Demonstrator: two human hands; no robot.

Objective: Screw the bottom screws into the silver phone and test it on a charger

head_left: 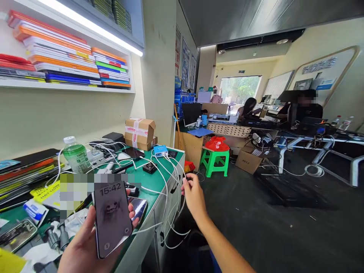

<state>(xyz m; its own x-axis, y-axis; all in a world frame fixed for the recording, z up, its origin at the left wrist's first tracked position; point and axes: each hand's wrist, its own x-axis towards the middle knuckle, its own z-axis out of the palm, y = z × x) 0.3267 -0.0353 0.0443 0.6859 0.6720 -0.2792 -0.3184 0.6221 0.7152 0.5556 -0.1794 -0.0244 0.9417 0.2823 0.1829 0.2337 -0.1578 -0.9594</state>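
My left hand [85, 242] grips a smartphone [112, 218] upright, its lit lock screen reading 15:42. My right hand [193, 195] reaches out past the bench edge and pinches one of several white charging cables [170, 178] that hang off the green bench [159, 185]. Another phone [139, 208] lies flat on the bench just behind the held one. The cable's end is hidden inside my right fingers.
The bench holds a green-tinted bottle [75, 155], a taped cardboard box [140, 132], a blue charger hub [160, 151], stacked phone cases and tools. A green stool [215, 161] with a red bag stands ahead. Two people sit at desks at the far right.
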